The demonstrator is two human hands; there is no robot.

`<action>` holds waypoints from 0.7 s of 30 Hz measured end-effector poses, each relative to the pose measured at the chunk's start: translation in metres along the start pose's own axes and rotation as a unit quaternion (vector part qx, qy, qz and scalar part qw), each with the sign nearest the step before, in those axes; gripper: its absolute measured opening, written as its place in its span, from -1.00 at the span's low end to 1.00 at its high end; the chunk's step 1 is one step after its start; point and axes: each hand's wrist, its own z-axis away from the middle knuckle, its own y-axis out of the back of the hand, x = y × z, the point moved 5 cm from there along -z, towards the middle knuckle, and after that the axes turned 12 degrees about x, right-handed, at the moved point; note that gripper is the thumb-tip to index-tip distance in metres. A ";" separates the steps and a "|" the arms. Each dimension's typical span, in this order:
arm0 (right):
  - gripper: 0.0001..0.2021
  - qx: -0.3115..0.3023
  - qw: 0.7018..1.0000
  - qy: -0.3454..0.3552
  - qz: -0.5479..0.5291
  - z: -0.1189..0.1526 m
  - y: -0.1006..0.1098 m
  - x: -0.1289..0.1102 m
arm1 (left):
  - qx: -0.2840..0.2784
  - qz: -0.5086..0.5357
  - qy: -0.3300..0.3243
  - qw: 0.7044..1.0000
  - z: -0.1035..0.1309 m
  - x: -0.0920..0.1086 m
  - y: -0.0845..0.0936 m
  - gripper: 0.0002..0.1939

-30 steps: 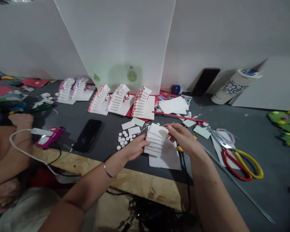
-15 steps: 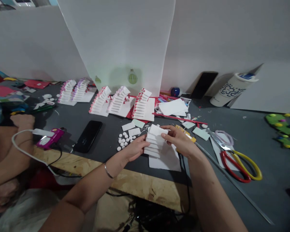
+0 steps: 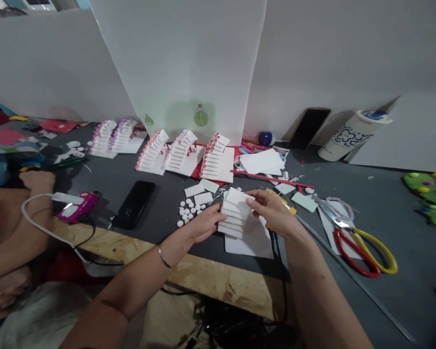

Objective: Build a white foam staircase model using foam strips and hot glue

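Note:
A small white stepped piece (image 3: 235,215), like a staircase of foam board strips, stands tilted on a flat white base (image 3: 252,245). My left hand (image 3: 208,224) pinches its left edge, thumb and fingers closed on it. From the other side, my right hand (image 3: 271,209) grips its upper right edge, the thumb over the top strip. Some of the right fingertips are hidden behind the piece. Round white discs (image 3: 188,213) lie just left of my left hand, with small white and pale green cards (image 3: 203,198) beyond them.
Several finished-looking stepped models (image 3: 181,152) stand along the back. Right lie scissors (image 3: 343,224) with red and yellow handles and a long thin metal rod (image 3: 356,278); a white tumbler (image 3: 349,135) leans behind. Left are a black phone (image 3: 134,204), a pink charger (image 3: 78,207) and another person's arms (image 3: 18,223).
The whole view has shifted a little. Both hands keep almost the same hold on the stepped piece, and nothing has been let go.

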 end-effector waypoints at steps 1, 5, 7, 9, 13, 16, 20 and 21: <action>-0.51 0.012 1.000 -0.007 -0.019 -0.001 0.002 0.001 | -0.009 -0.002 0.001 1.000 0.001 0.000 -0.001 -0.54; -0.45 0.089 0.991 -0.036 -0.096 -0.007 0.014 0.006 | -0.082 -0.017 0.005 0.996 0.009 -0.005 -0.005 -0.58; -0.49 0.089 0.992 -0.028 -0.080 -0.009 0.012 0.006 | -0.127 -0.030 0.007 0.991 0.014 -0.008 -0.007 -0.60; -0.56 0.054 0.998 0.006 -0.019 -0.011 0.003 0.003 | -0.168 -0.051 0.013 0.984 0.018 -0.011 -0.009 -0.62; -0.75 -0.057 0.985 0.123 0.104 -0.017 -0.032 -0.010 | -0.215 -0.092 0.029 0.972 0.024 -0.012 -0.012 -0.69; -0.87 -0.102 0.955 0.208 0.183 -0.023 -0.059 -0.023 | -0.221 -0.094 0.033 0.970 0.026 -0.010 -0.012 -0.69; -0.79 -0.041 0.900 0.253 0.353 -0.030 -0.055 -0.038 | -0.220 -0.059 0.024 0.973 0.026 -0.010 -0.013 -0.68; -0.78 -0.001 0.889 0.259 0.378 -0.029 -0.042 -0.043 | -0.214 -0.042 0.022 0.976 0.025 -0.010 -0.013 -0.68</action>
